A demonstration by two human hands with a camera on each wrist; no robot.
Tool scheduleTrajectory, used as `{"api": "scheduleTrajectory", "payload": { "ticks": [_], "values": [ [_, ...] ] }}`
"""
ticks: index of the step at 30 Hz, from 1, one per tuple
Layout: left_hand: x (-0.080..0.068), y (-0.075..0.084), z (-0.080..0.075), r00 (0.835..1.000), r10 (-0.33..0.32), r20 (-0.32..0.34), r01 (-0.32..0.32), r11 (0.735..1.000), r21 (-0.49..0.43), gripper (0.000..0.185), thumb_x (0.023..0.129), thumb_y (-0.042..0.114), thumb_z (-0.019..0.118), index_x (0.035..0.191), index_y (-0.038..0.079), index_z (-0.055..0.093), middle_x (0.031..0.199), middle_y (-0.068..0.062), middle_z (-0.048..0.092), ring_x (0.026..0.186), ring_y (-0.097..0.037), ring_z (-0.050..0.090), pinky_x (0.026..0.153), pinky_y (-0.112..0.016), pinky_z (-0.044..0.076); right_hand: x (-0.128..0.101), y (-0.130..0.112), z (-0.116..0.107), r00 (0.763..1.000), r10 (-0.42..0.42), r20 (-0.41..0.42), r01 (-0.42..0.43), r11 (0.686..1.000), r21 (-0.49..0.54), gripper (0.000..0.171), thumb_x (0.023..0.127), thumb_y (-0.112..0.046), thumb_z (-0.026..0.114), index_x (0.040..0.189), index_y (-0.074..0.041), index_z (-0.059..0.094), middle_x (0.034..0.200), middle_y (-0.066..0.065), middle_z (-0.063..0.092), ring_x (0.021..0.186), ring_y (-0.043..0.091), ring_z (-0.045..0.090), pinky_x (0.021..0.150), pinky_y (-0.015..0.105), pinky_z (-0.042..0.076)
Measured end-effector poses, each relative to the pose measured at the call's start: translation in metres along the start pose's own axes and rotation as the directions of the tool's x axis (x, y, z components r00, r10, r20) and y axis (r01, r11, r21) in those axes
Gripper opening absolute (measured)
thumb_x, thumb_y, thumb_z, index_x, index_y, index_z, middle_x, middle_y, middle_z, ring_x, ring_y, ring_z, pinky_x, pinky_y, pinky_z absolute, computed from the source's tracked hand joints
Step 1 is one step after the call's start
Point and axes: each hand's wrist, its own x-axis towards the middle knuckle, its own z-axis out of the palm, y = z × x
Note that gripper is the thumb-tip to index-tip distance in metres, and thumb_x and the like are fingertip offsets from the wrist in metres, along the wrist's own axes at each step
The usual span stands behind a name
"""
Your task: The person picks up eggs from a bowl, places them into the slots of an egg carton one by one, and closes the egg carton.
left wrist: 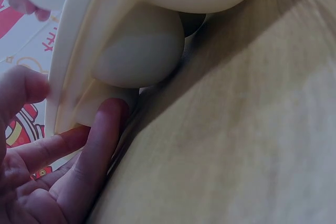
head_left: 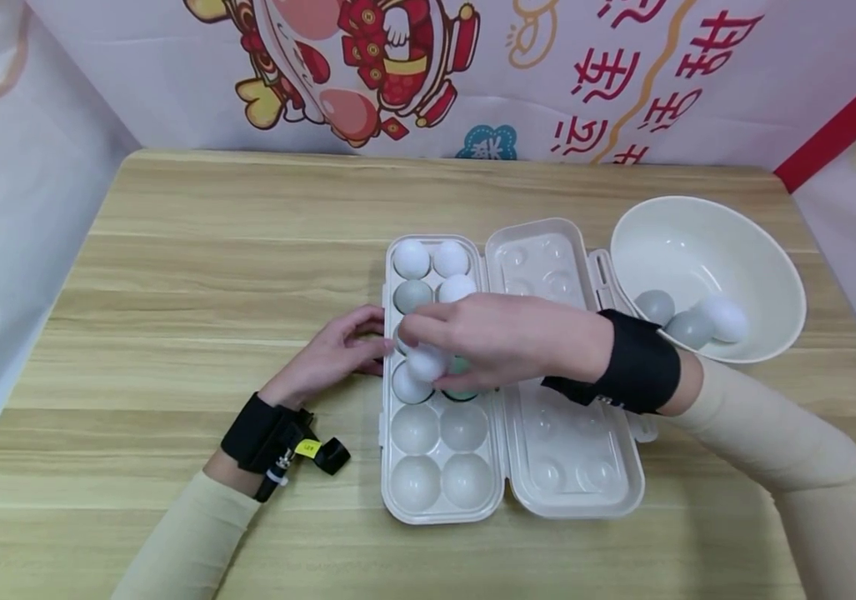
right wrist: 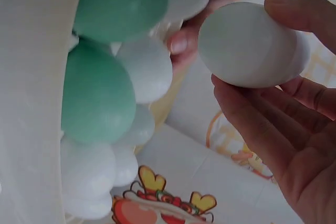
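A white egg (head_left: 426,364) is pinched between the thumb and fingers of my right hand (head_left: 506,337), above the egg tray (head_left: 438,510). The same egg (right wrist: 252,44) fills much of the right wrist view, above the other eggs. White, grey and green eggs sit in the tray's far cups; a green egg (head_left: 461,383) shows partly under my hand. My left hand (head_left: 330,354) grips the tray's left side. In the left wrist view its thumb (left wrist: 26,87) touches the rim, with fingers (left wrist: 100,135) bent beneath against the cups. My right hand hides some cups.
The tray's hinged lid (head_left: 581,492) lies open to the right. Behind my right forearm, a cream bowl (head_left: 773,275) at the right holds grey and white eggs (head_left: 723,318). A printed cloth (head_left: 548,50) hangs behind the wood-grain table (head_left: 195,275).
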Motion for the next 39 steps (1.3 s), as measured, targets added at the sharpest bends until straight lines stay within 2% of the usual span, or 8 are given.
{"api": "scheduleTrajectory", "payload": {
  "ticks": [5,7,11,14,21,28,35,39],
  "values": [
    [0.0,0.001,0.0,1.0,-0.006,0.003,0.006,1.0,-0.011,0.035,0.097,0.004,0.055,0.13,-0.004,0.047,0.122,-0.022,0.053,0.103,-0.028,0.06,0.081,-0.043,0.057,0.002,-0.012,0.006,0.997,-0.044,0.062,0.047,0.997,-0.057,0.037,0.083,-0.02,0.075,0.108,-0.007,0.05,0.095,-0.001,0.058,0.073,0.015,0.061,0.062,0.029,0.053],
    [0.0,0.002,0.0,1.0,-0.009,-0.001,0.009,1.0,-0.004,0.036,0.097,0.005,0.056,0.131,-0.003,0.047,0.122,-0.022,0.053,0.101,-0.028,0.06,0.081,-0.042,0.057,0.002,-0.016,0.007,0.995,-0.061,0.074,0.069,0.992,-0.103,0.038,0.082,-0.023,0.076,0.107,-0.008,0.052,0.096,-0.002,0.059,0.079,0.016,0.062,0.065,0.031,0.054],
    [-0.001,0.003,-0.001,1.0,-0.02,-0.01,0.02,1.0,0.013,0.036,0.097,0.007,0.056,0.131,-0.002,0.047,0.122,-0.021,0.053,0.099,-0.027,0.061,0.08,-0.041,0.057,0.005,-0.024,0.011,0.989,-0.113,0.091,0.126,0.98,-0.156,0.036,0.08,-0.025,0.078,0.104,-0.01,0.055,0.099,-0.002,0.061,0.097,0.016,0.06,0.083,0.032,0.052],
    [-0.001,0.002,-0.001,1.0,-0.022,-0.005,0.022,1.0,0.011,0.036,0.097,0.007,0.056,0.131,-0.002,0.046,0.122,-0.021,0.053,0.097,-0.027,0.061,0.08,-0.041,0.057,0.008,-0.027,0.016,0.985,-0.143,0.098,0.16,0.966,-0.205,0.035,0.079,-0.025,0.078,0.103,-0.011,0.057,0.101,-0.002,0.06,0.102,0.017,0.058,0.093,0.032,0.047],
    [0.0,0.002,-0.001,1.0,-0.017,0.002,0.017,1.0,0.002,0.035,0.098,0.006,0.054,0.13,-0.004,0.046,0.122,-0.022,0.052,0.097,-0.026,0.062,0.08,-0.04,0.057,0.009,-0.026,0.029,0.977,-0.188,0.098,0.211,0.914,-0.346,0.028,0.078,-0.027,0.076,0.099,-0.017,0.06,0.092,-0.003,0.052,0.089,0.015,0.055,0.08,0.03,0.047],
    [0.0,0.003,-0.001,1.0,-0.024,-0.007,0.024,1.0,0.015,0.035,0.097,0.006,0.056,0.13,-0.003,0.047,0.122,-0.021,0.053,0.096,-0.027,0.063,0.08,-0.041,0.057,0.011,-0.025,0.037,0.969,-0.196,0.152,0.243,0.876,-0.416,0.023,0.079,-0.024,0.072,0.1,-0.02,0.063,0.089,-0.005,0.056,0.09,0.014,0.058,0.087,0.028,0.045],
    [0.001,0.002,0.0,1.0,-0.02,-0.004,0.02,1.0,0.017,0.035,0.097,0.006,0.056,0.13,-0.003,0.047,0.121,-0.021,0.053,0.098,-0.027,0.062,0.08,-0.041,0.057,0.012,-0.025,0.044,0.965,-0.199,0.17,0.257,0.849,-0.462,0.015,0.086,-0.017,0.062,0.099,-0.023,0.064,0.086,-0.005,0.056,0.084,0.015,0.06,0.087,0.029,0.046],
    [0.001,0.002,0.0,1.0,-0.019,-0.004,0.019,1.0,0.015,0.035,0.097,0.005,0.056,0.13,-0.003,0.046,0.121,-0.022,0.053,0.096,-0.027,0.063,0.08,-0.041,0.057,0.012,-0.026,0.047,0.966,-0.205,0.157,0.257,0.827,-0.5,0.013,0.088,-0.018,0.06,0.099,-0.024,0.064,0.083,-0.005,0.057,0.081,0.015,0.06,0.084,0.029,0.046]
  ]
}}
